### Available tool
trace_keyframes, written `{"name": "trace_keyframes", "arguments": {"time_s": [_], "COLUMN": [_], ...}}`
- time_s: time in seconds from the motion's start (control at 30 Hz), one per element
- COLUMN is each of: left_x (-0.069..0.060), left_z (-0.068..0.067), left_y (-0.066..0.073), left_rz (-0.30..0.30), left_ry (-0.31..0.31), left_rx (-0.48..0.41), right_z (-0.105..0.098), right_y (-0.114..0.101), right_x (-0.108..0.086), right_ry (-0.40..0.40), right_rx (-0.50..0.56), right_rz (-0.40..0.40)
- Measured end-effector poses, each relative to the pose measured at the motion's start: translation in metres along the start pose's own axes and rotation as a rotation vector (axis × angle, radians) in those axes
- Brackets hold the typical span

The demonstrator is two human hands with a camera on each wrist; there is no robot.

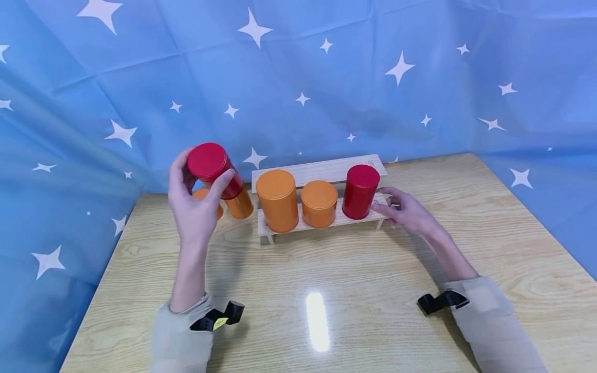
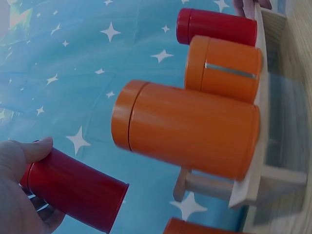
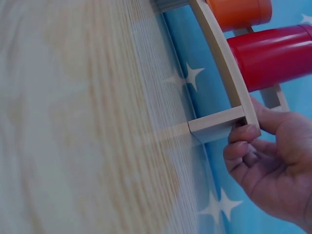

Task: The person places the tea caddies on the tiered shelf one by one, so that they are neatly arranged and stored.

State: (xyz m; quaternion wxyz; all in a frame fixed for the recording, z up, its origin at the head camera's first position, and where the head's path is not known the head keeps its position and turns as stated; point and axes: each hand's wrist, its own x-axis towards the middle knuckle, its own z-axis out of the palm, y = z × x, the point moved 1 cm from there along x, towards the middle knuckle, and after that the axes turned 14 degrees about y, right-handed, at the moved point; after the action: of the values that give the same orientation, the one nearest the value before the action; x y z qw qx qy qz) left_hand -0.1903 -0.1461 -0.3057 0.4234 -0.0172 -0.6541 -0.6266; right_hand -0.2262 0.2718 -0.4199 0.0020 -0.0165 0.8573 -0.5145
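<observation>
My left hand (image 1: 193, 207) grips a red can (image 1: 215, 168) in the air at the left of the wooden rack (image 1: 317, 171); the left wrist view shows thumb and fingers around this can (image 2: 75, 190). Two orange cans (image 1: 240, 203) stand behind and below it, partly hidden. My right hand (image 1: 407, 210) holds the right end of the rack's lower shelf, and in the right wrist view thumb and fingers pinch the shelf end (image 3: 251, 117). Along the lower shelf stand a tall orange can (image 1: 278, 201), a short orange can (image 1: 319, 204) and a red can (image 1: 361, 191).
The rack's upper shelf lies behind the cans, near a blue star-patterned cloth (image 1: 303, 67). Under everything is a wooden table (image 1: 364, 290), with a bright light reflection toward its front. A black wrist strap (image 1: 216, 317) sits on each sleeve.
</observation>
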Motion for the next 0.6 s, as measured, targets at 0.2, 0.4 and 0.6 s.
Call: {"name": "trace_keyframes", "arguments": {"time_s": [0.2,0.4,0.6], "left_x": [-0.001,-0.004,-0.008], "left_z": [0.012,0.022,0.032], "left_y": [0.004,0.008,0.012], "left_rz": [0.003,0.014,0.024], "left_ry": [0.003,-0.003,-0.022], "left_rx": [-0.039,-0.097,-0.138], "right_z": [0.001,0.0,0.001], "right_y": [0.0,0.002,0.003], "right_x": [0.001,0.002,0.002], "right_ry": [-0.002,0.0,-0.002], "right_rx": [0.014,0.001,0.0], "right_rz": [0.004,0.01,0.006]}}
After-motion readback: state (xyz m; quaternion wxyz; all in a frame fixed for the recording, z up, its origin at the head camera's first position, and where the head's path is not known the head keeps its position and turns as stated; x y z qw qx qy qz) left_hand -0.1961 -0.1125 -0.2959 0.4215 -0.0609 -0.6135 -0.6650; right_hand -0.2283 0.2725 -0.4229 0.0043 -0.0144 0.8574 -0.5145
